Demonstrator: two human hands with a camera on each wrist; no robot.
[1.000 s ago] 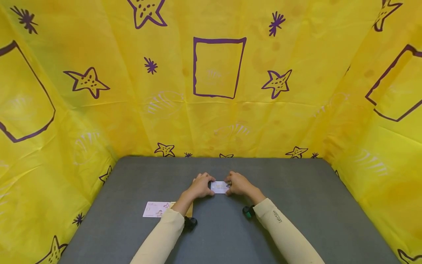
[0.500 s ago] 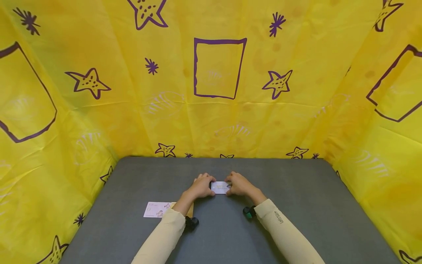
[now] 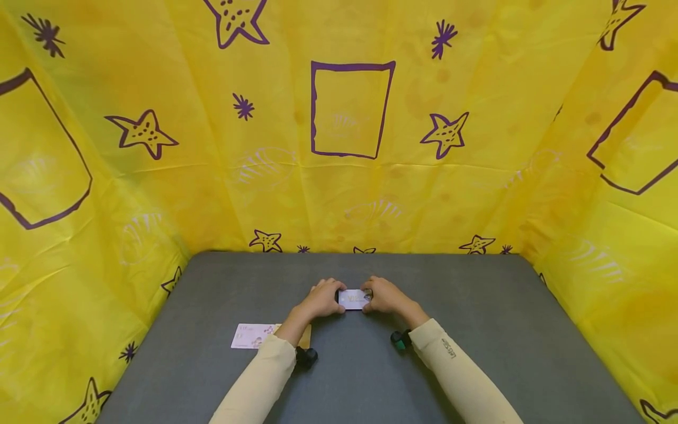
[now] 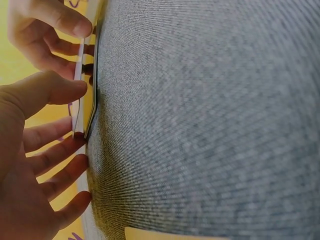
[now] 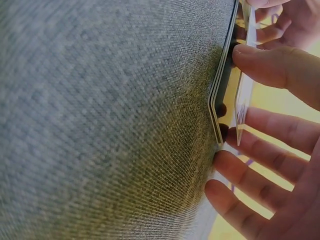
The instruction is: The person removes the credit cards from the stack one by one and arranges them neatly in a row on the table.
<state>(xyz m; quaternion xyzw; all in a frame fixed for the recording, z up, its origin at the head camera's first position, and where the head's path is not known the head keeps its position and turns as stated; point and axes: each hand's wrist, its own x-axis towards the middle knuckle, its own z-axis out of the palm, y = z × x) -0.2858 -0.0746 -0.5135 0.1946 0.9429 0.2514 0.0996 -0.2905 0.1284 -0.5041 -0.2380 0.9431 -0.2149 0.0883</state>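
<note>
A white card printed "VIP" (image 3: 352,299) is held between both hands near the middle of the grey table. My left hand (image 3: 322,298) pinches its left end between thumb and fingers. The right hand (image 3: 385,295) pinches the opposite end, covering part of the print. Seen edge-on in the right wrist view, the card (image 5: 243,92) is raised a little above a small stack of cards (image 5: 216,95) lying on the table. A gap shows between card and stack in the left wrist view too, with the stack (image 4: 93,95) nearest the cloth.
To the left lie a pink card (image 3: 252,336) and a gold card (image 3: 305,338), the latter partly hidden under the left forearm. Grey fabric covers the table (image 3: 477,330). Yellow curtains (image 3: 349,194) with purple drawings enclose it at the back and both sides.
The white card has risen slightly off the stack between the two hands. The hands have hardly moved, and the cards on the left lie as before.
</note>
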